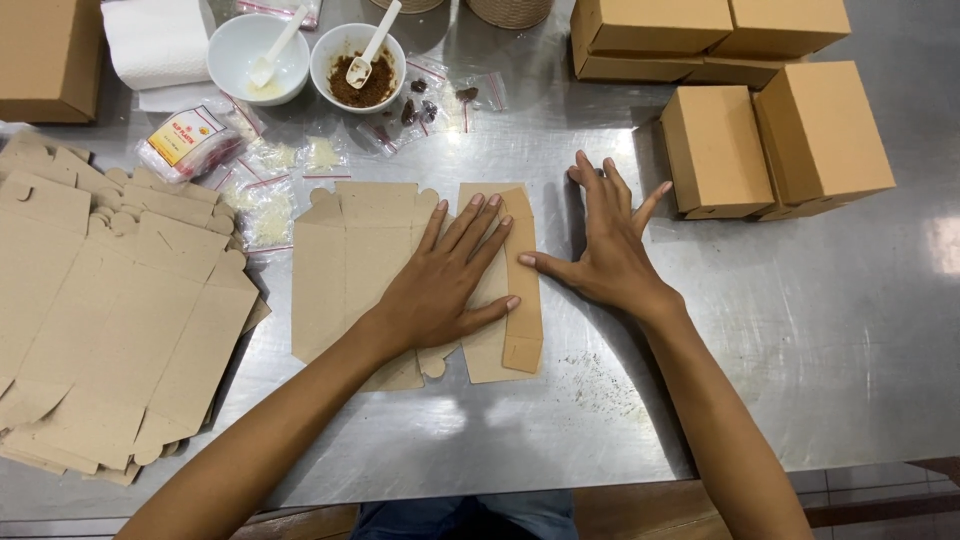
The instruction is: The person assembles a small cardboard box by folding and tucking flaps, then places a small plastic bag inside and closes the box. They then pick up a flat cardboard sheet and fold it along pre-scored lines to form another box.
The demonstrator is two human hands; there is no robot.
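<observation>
A flat brown cardboard box blank (345, 265) lies on the steel table (800, 340) in front of me. My left hand (450, 275) presses flat on its right part, fingers spread. A narrow side flap (522, 300) is folded over along the blank's right edge. My right hand (605, 240) rests palm down on the table just right of that flap, its thumb touching the flap's edge. Neither hand grips anything.
A stack of flat blanks (110, 320) lies at left. Folded brown boxes (775, 140) stand at the back right, more boxes (700, 35) behind them. Two white bowls (258, 58) with spoons, one holding brown powder (358, 68), and small plastic bags (265, 190) sit at the back.
</observation>
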